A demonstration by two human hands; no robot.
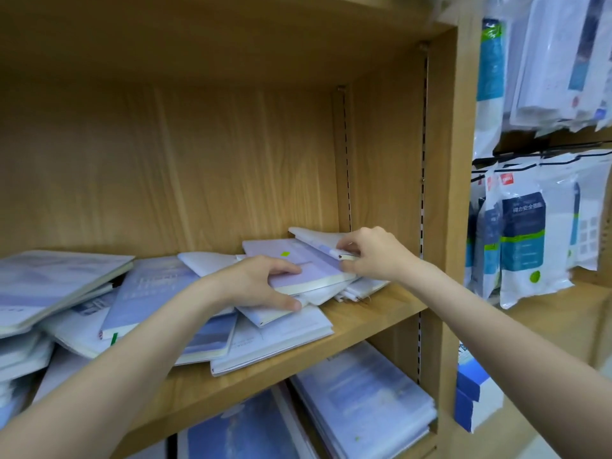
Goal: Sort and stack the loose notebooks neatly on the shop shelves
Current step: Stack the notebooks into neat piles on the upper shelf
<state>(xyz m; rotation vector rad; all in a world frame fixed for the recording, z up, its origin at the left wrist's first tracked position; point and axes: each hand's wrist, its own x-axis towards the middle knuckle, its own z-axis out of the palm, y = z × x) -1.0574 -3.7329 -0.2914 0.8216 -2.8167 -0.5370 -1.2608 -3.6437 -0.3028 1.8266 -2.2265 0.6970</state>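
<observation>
Lilac covers meet both hands at the right end of the wooden shelf. The left hand grips the near edge of a lilac notebook, thumb on top of the cover and fingers curled under its pale page block. The right hand pinches the far right corner of the same heap, its fingertips closed on the spine end of a white notebook that lies tilted against the shelf's back corner (exactly which layer it holds is hard to tell). The lilac notebook carries a small green sticker and rests on several thin white ones, all askew.

Further left along the shelf, loose notebooks with pale blue covers lie overlapping at odd angles, some sliding off one another, reaching to the left edge of view. On the shelf below, blue-covered notebooks lie flat in wrapped stacks.

Right of the wooden upright, bagged goods in white and blue packaging hang from black hooks, well apart from the hands.
</observation>
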